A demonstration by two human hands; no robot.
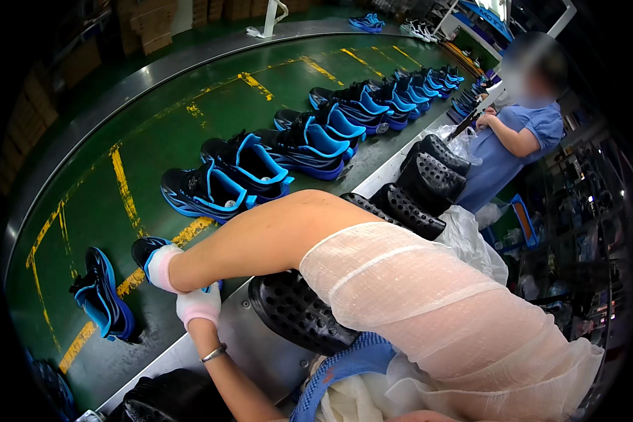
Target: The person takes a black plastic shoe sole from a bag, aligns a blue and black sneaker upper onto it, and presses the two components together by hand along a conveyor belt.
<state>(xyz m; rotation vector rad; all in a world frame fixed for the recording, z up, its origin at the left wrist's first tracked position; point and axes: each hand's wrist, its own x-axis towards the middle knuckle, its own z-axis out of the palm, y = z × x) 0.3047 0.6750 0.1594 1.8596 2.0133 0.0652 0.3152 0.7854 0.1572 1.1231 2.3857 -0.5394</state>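
Note:
Both my hands wear white gloves with pink cuffs. They hold a black and blue sneaker (145, 250) at the near side of the green surface. My right hand (164, 269) grips it from the far side, its fingers partly hidden. My left hand (200, 305) is closed at the shoe's other end, where a bit of blue shows beside the glove. My right forearm, in a sheer white sleeve, crosses over and hides much of the shoe. A matching sneaker (104, 295) stands to the left of my hands, apart from them.
A long row of black and blue sneakers (260, 165) runs along the green surface (84, 204) with yellow marks. Black perforated rounded pieces (299, 313) lie along the near metal edge (260, 359). At the right stands a person in blue (506, 141). White plastic bags (471, 243) lie nearby.

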